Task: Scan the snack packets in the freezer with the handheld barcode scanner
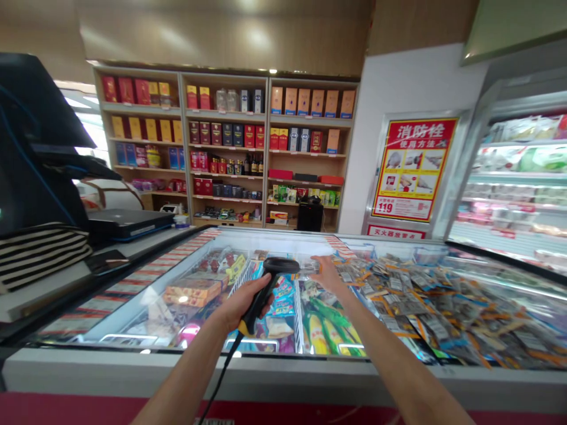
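My left hand [248,298] is wrapped round the handle of a black barcode scanner [281,265] with yellow trim. Its head points right, toward my right hand, and a black cord [221,378] hangs from the grip. Over the freezer's glass top my right hand [326,274] reaches forward, thumb and fingers apart. Greyish shapes show just past its fingertips, too indistinct to make out; I see nothing plainly held. To the right of this hand, a heap of small grey packets with orange and blue edges [411,295] is spread over the glass.
Under the glass lie corn packs [316,333], blue packets [283,298] and boxes [195,290]. On the left counter are a black terminal [35,136], a flat black device [128,223] and a striped pouch [44,254]. Shelves of boxed goods [228,147] stand behind.
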A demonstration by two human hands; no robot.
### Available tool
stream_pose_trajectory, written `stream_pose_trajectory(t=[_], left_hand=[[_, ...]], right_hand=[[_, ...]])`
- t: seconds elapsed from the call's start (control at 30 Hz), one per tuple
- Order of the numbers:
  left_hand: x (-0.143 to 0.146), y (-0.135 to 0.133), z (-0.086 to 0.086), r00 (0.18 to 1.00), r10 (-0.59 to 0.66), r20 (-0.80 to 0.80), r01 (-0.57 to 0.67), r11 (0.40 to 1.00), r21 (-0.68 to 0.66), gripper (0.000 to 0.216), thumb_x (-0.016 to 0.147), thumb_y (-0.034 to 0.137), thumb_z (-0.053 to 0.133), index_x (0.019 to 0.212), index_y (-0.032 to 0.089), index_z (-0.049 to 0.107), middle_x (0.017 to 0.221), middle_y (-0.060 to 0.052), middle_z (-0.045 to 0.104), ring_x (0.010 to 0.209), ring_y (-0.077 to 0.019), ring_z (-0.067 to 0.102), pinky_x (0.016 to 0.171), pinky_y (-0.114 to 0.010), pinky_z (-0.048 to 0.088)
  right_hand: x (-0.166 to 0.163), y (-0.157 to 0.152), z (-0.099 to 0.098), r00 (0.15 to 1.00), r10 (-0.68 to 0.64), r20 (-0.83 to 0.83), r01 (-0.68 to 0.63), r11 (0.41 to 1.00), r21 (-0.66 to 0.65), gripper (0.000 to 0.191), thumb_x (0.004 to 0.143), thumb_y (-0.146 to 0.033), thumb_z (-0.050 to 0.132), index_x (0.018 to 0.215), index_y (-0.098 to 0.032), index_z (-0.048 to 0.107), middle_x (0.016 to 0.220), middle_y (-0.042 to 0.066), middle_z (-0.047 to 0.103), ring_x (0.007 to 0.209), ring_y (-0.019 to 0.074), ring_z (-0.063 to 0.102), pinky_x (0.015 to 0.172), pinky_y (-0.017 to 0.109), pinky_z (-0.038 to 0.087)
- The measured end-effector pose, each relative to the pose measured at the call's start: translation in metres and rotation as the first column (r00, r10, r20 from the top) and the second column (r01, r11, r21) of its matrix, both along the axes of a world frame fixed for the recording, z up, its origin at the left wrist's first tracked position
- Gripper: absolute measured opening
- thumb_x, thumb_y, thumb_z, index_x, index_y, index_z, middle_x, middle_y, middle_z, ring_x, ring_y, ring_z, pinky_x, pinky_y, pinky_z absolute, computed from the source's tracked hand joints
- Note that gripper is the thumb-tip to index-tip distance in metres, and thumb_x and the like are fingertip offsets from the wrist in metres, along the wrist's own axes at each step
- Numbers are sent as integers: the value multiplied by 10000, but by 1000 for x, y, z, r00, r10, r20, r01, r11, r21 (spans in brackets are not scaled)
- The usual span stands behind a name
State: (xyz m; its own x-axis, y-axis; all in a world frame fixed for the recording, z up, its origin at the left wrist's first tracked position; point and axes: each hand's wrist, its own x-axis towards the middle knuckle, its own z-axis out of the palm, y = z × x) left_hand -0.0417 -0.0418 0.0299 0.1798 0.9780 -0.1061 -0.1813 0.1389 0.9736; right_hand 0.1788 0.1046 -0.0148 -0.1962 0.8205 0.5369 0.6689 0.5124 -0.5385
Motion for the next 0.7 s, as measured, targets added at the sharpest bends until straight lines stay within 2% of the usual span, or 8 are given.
stream_pose_trajectory(t=[0.13, 0.2, 0.3, 0.4, 0.47, 0.57, 0.63, 0.7], left_hand=[[0, 0, 2, 1000, -6, 10, 6, 1000, 14, 348, 697, 475, 524, 606, 139, 509, 497, -2, 536, 370, -70, 453, 350, -177, 323], [-4, 0, 2, 1000, -2, 23, 2, 1000, 1, 358, 695, 485, 519, 618, 136, 519, 498, -4, 535, 370, -69, 449, 345, -174, 320], [-9, 1, 1, 999, 16, 46, -15, 1000, -24, 363, 704, 489, 506, 617, 136, 515, 485, -2, 528, 361, -70, 443, 336, -174, 323], [-15, 1, 0, 996, 46, 72, -44, 999, -30, 337, 725, 469, 492, 665, 138, 527, 490, 3, 530, 364, -70, 454, 342, -171, 337], [-20, 0, -1, 994, 81, 73, -79, 996, -36, 314, 733, 452, 494, 716, 142, 536, 499, 4, 537, 365, -69, 461, 343, -167, 341], [-28, -3, -4, 990, 121, 69, -119, 992, -37, 300, 725, 435, 516, 736, 137, 538, 509, -4, 545, 367, -69, 468, 340, -164, 342], [-31, -4, -6, 989, 125, 74, -123, 992, -37, 297, 719, 430, 526, 722, 134, 537, 511, -8, 549, 369, -68, 467, 337, -162, 338], [-32, -5, -8, 990, 125, 70, -122, 991, -48, 296, 721, 429, 523, 685, 135, 534, 509, -12, 551, 371, -67, 466, 337, -161, 336]], right_hand=[[7, -10, 14, 991, 137, -1, -135, 971, -200, 521, 591, -49, 442, 1089, -202, 436, 825, -11, 572, 722, 133, 529, 682, 245, 405], [1, -12, 21, 979, 180, 92, -153, 958, -243, 496, 603, -35, 411, 1065, -212, 458, 786, -20, 592, 687, 129, 536, 635, 230, 397], [-22, -12, 24, 929, 193, 314, -138, 972, -190, 429, 611, -25, 430, 962, -241, 550, 900, -12, 617, 840, 161, 544, 735, 272, 382], [-52, -13, 16, 893, 118, 433, -101, 993, -62, 390, 652, -48, 450, 942, -268, 592, 1102, -5, 559, 1037, 196, 470, 846, 334, 334], [-65, -16, 8, 906, 24, 423, -22, 1000, -9, 329, 723, -121, 435, 985, -248, 589, 1137, 36, 537, 1055, 200, 464, 843, 331, 343], [-72, -28, -3, 886, -110, 450, 167, 982, -88, 338, 786, -385, 405, 928, -165, 619, 974, 131, 604, 931, 247, 544, 751, 344, 393], [-71, -35, -9, 853, -122, 507, 234, 959, -163, 478, 705, -563, 445, 835, -145, 637, 894, 158, 622, 876, 294, 563, 705, 369, 402], [-69, -37, -14, 857, -69, 510, 212, 951, -226, 479, 622, -596, 522, 797, -163, 630, 879, 140, 629, 857, 301, 569, 684, 364, 403]])
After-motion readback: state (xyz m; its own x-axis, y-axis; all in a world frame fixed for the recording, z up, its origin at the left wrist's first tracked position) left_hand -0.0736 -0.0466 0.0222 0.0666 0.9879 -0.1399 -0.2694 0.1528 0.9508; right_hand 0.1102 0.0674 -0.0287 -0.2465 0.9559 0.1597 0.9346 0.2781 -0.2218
